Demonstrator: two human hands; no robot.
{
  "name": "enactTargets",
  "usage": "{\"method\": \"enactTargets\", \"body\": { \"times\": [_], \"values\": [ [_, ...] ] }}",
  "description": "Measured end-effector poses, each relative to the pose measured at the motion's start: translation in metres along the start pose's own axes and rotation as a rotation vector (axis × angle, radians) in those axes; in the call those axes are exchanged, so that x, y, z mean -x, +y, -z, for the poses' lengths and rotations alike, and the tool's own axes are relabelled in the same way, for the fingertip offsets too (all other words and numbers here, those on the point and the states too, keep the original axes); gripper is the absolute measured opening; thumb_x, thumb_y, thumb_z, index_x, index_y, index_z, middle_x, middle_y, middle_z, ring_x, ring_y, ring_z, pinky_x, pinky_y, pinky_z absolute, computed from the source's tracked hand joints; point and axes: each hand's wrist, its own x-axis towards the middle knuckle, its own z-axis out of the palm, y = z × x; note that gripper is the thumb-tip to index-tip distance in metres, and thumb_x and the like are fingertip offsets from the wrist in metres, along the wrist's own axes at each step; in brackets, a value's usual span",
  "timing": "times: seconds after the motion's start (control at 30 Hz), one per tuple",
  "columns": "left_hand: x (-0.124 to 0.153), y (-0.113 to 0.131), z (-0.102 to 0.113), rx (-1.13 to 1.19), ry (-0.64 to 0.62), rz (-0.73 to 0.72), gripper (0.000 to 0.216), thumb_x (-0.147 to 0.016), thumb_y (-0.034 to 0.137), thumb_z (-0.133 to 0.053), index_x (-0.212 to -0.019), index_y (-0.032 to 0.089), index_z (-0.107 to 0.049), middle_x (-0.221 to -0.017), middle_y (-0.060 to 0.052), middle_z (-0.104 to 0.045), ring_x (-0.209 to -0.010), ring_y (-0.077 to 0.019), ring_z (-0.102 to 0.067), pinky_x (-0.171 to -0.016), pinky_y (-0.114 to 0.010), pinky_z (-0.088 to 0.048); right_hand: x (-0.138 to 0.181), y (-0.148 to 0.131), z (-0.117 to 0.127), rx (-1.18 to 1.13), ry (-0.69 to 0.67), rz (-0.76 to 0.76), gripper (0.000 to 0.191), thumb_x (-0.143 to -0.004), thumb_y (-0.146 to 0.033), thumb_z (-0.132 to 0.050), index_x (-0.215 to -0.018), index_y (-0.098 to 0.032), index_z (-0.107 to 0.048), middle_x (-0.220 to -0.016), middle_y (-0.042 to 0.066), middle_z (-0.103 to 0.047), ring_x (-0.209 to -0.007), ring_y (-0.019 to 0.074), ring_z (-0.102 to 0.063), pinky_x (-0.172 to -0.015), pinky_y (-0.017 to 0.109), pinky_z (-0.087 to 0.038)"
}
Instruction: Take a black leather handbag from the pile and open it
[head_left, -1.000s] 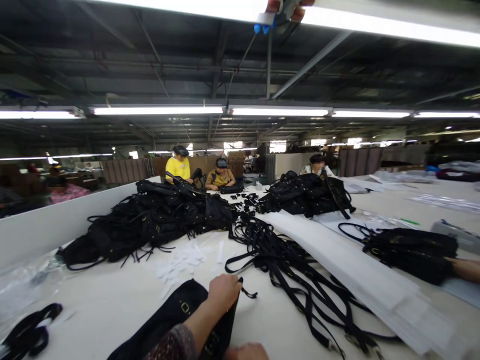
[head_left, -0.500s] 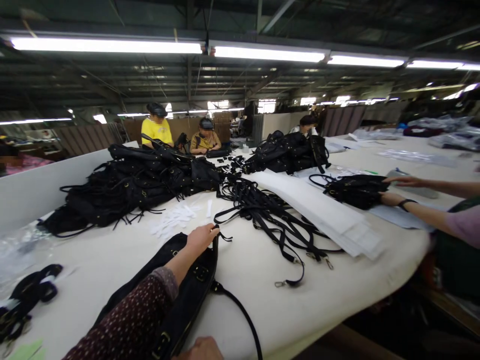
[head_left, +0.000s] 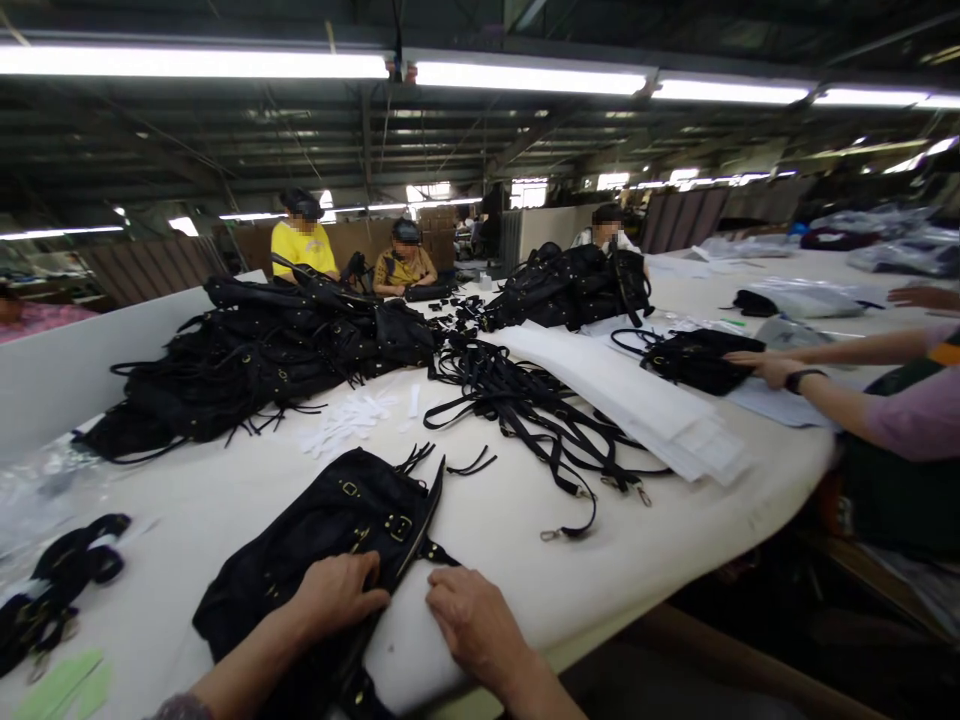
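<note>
A black handbag with gold buckles lies flat on the white table right in front of me. My left hand rests on its near edge with the fingers curled over the fabric. Just right of the bag, my right hand lies palm down on the bare tabletop, fingers together, with nothing visibly in it. A thin black strap trails off the bag's far corner.
A heap of black bags fills the left, loose black straps the middle, white sheets beyond. A co-worker's hand lies on another black bag at right. Seated people work at the far end. More straps lie at near left.
My left hand has drawn back from the bag's far end to its near edge. My right hand has come up onto the table beside the bag. The view has tilted down.
</note>
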Motion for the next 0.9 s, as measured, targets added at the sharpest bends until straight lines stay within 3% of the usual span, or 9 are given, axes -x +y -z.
{"method": "enactTargets", "body": {
  "times": [0.2, 0.3, 0.43, 0.7, 0.8, 0.9],
  "values": [
    [-0.001, -0.007, 0.005, 0.089, -0.019, 0.04, 0.029, -0.086, 0.048, -0.041, -0.088, 0.027, -0.061, -0.093, -0.004, -0.077, -0.093, -0.0287, -0.072, -0.08, -0.039, -0.054, 0.0, 0.001, -0.002, -0.02, 0.017, 0.0, 0.02, -0.091, -0.016, -0.044, -0.095, -0.024, -0.062, -0.112, 0.002, -0.069, -0.104, 0.0161, -0.06, -0.089, 0.028, -0.045],
    [-0.002, -0.002, 0.002, 0.068, 0.003, 0.056, 0.034, -0.088, 0.047, -0.036, -0.091, 0.024, -0.061, -0.093, -0.009, -0.077, -0.093, -0.0326, -0.072, -0.081, -0.044, -0.055, 0.0, 0.001, -0.002, -0.021, 0.01, -0.01, 0.02, -0.091, -0.016, -0.044, -0.095, -0.024, -0.062, -0.113, 0.001, -0.069, -0.105, 0.0159, -0.06, -0.089, 0.028, -0.045],
    [-0.008, 0.006, -0.001, -0.019, 0.039, 0.053, 0.039, -0.077, 0.042, -0.049, -0.104, 0.017, -0.061, -0.098, -0.02, -0.075, -0.096, -0.0429, -0.07, -0.084, -0.056, -0.054, -0.001, 0.0, -0.001, -0.027, 0.011, -0.027, 0.018, -0.091, -0.016, -0.045, -0.094, -0.025, -0.06, -0.114, -0.002, -0.069, -0.104, 0.0154, -0.061, -0.088, 0.028, -0.045],
    [-0.017, 0.017, -0.004, -0.033, 0.056, 0.062, 0.039, -0.072, 0.032, -0.055, -0.106, 0.015, -0.064, -0.103, -0.021, -0.074, -0.1, -0.0396, -0.069, -0.092, -0.053, -0.05, -0.001, -0.001, 0.002, -0.057, 0.01, -0.036, 0.02, -0.094, -0.019, -0.041, -0.093, -0.025, -0.06, -0.114, -0.002, -0.069, -0.104, 0.0146, -0.061, -0.09, 0.028, -0.045],
    [-0.019, 0.008, 0.002, 0.007, 0.085, 0.103, 0.029, -0.072, 0.027, -0.052, -0.096, 0.017, -0.065, -0.099, -0.02, -0.074, -0.097, -0.0396, -0.069, -0.086, -0.051, -0.051, -0.001, 0.0, 0.001, -0.063, 0.01, -0.041, 0.021, -0.093, -0.018, -0.042, -0.094, -0.026, -0.061, -0.113, -0.001, -0.07, -0.104, 0.0147, -0.061, -0.089, 0.028, -0.045],
    [-0.019, -0.019, 0.021, 0.093, 0.121, 0.157, 0.021, -0.074, 0.026, -0.046, -0.086, 0.021, -0.063, -0.089, -0.013, -0.074, -0.089, -0.0342, -0.07, -0.075, -0.041, -0.05, -0.001, 0.001, -0.001, -0.03, 0.024, -0.019, 0.021, -0.092, -0.016, -0.044, -0.095, -0.026, -0.062, -0.11, 0.0, -0.07, -0.101, 0.0145, -0.061, -0.087, 0.026, -0.045]
  ]
}}
